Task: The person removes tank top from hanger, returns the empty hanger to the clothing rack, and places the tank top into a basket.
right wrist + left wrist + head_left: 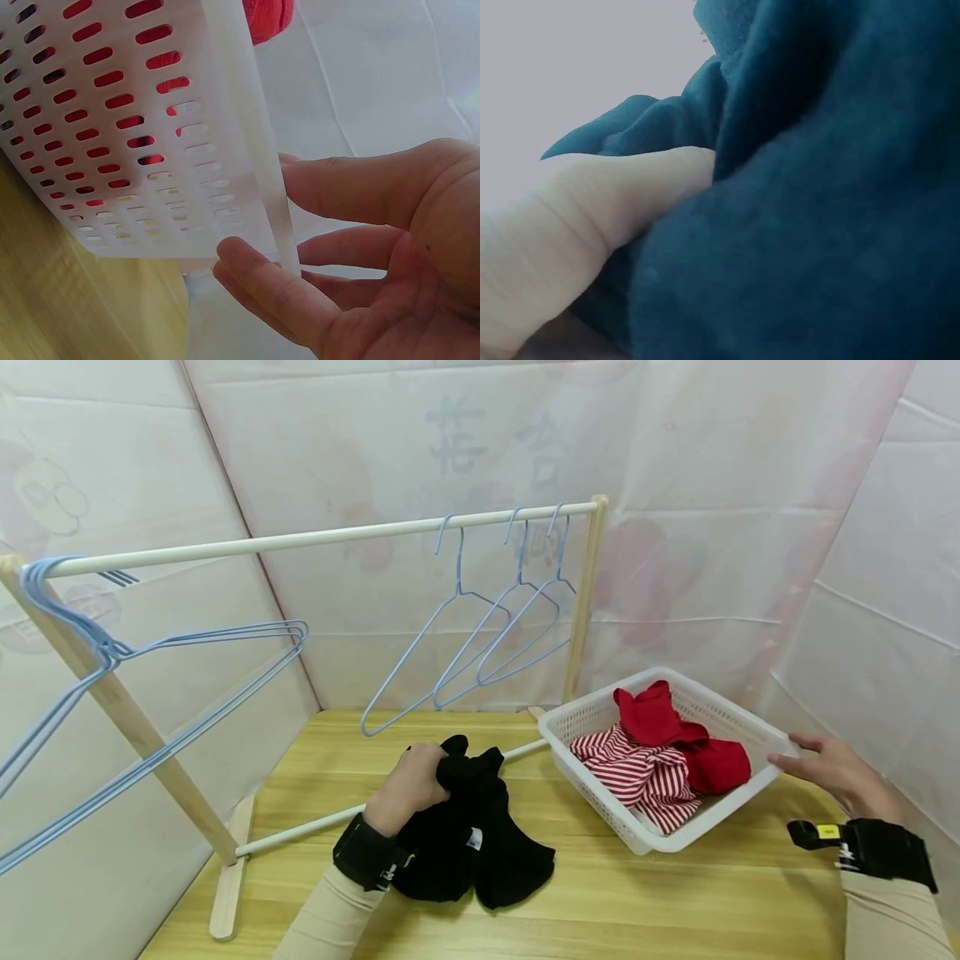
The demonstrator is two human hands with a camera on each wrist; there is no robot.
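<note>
My left hand (411,787) grips a bunched black garment (513,852) with a small white label, its lower part lying on the table. Close up in the left wrist view, the thumb (652,180) presses into folds of the dark cloth (795,247). Over on the right, my right hand (843,772) pinches the rim of a white plastic basket (600,789). In the right wrist view the thumb (352,187) is on one side of the rim and fingers are on the other. Inside the basket lie a red garment (720,766) and a red-and-white striped garment (637,768).
A wooden-ended rack with a white rail (337,534) stands behind the black garment. Several blue hangers (112,647) are bunched at its left end, and three blue hangers (420,647) hang toward the right. White printed sheets (712,485) enclose the wooden table (322,752).
</note>
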